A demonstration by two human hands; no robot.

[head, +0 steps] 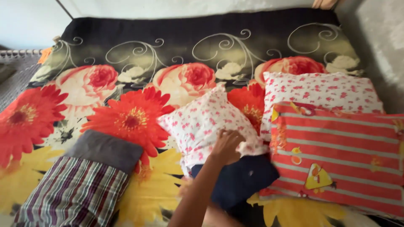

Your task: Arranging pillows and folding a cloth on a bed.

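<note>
My left hand (227,146) is closed on the edge of a white pillowcase with small pink flowers (202,122). The case partly covers a dark blue pillow (242,178), whose lower half sticks out toward me. The pillow lies in the middle of the bed on a black, red and yellow floral sheet (126,84). A strip of forearm (219,218) shows below the dark pillow. My right hand itself is hidden there.
A second white pink-flowered pillow (324,90) lies at the right, with a red striped pillow (336,155) overlapping it. A plaid and grey pillow (80,185) rests at the front left. A grey wall (378,38) borders the bed's right side.
</note>
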